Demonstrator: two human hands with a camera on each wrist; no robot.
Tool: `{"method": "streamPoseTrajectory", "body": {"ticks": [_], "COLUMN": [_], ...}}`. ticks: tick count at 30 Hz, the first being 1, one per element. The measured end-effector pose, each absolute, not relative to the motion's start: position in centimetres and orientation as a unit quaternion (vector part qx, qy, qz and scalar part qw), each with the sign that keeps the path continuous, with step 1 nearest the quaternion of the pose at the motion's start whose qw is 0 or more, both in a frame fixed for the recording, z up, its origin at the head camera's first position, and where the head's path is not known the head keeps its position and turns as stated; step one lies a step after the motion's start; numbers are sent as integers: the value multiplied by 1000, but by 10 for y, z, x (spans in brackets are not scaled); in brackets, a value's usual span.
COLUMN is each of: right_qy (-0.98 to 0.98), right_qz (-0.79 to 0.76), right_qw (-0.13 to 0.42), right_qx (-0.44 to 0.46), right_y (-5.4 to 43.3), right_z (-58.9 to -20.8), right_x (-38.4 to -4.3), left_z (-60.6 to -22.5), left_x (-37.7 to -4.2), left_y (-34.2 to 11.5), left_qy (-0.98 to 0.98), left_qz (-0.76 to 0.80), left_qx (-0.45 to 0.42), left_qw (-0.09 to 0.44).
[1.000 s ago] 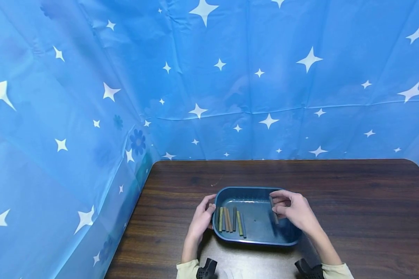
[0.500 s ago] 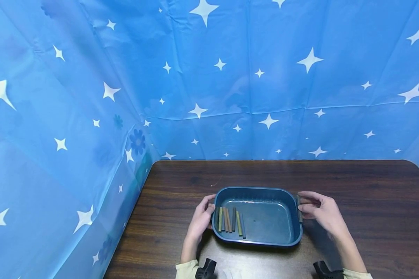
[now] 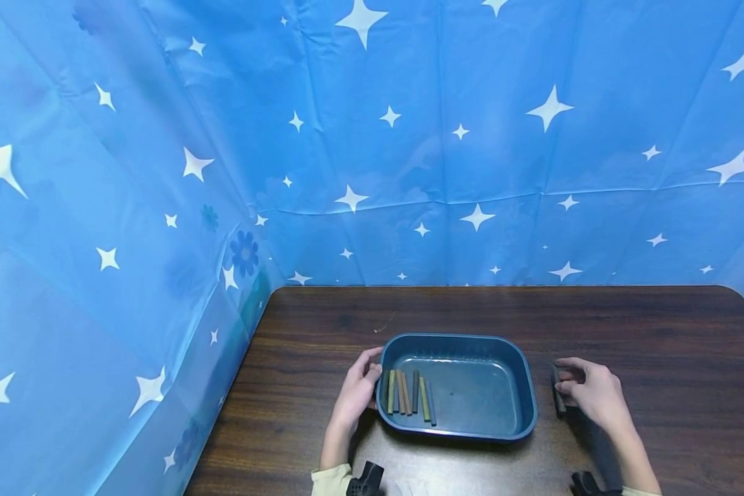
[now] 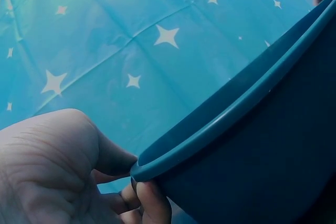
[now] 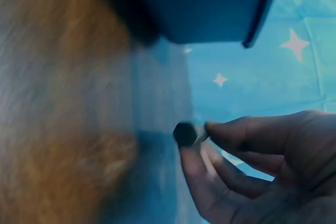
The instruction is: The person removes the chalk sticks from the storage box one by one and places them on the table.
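Observation:
A dark blue plastic tub (image 3: 521,427) with rounded corners stands on the table. At its left end my left hand (image 3: 355,393) pinches the rim; in the left wrist view the thumb is on top of the rim (image 4: 210,137) and the fingers are beneath. Right of the tub, close over the table, my right hand (image 3: 598,393) holds a short dark stick (image 3: 558,391) between thumb and fingers. Its dark, roughly hexagonal end (image 5: 185,134) faces the camera in the right wrist view. Several thin sticks in yellow-green, brown and dark tones (image 3: 405,393) lie side by side at the tub's left end.
The dark wood-grain table (image 3: 657,331) extends around the tub. A blue sheet with white stars (image 3: 446,158) hangs behind and along the left side. Black wrist devices (image 3: 366,479) sit on both forearms.
My right hand has carried the dark stick from inside the tub over its right rim and down toward the table on the right. My left hand has stayed on the rim.

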State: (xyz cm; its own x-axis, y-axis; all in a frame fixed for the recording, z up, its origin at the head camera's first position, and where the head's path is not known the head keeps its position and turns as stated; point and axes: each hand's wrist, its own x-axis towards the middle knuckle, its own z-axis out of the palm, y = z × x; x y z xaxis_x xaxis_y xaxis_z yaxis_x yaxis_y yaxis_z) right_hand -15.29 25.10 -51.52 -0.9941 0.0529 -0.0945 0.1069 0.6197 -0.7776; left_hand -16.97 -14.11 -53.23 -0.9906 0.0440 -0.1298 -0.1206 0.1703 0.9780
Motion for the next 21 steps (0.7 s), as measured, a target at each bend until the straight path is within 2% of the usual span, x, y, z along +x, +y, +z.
{"method": "streamPoseTrajectory", "body": {"ticks": [6,15,21], "right_qy": [948,960,951], "right_qz": [-319,-277,-308], "right_qw": [2,39,-3], "right_qx": [11,28,36], "right_y": [254,253,251], "right_z": [-523,-525,-518], "right_x": [-155,-159,-155], "left_z": [-531,-530,-530], "left_x": [-169,-168,-169], "left_y": [-142,-141,-142], "left_qy": [763,762,765], "left_qz": [643,643,640], "left_qx": [-24,-25,-23], "left_qw": [62,69,65]}}
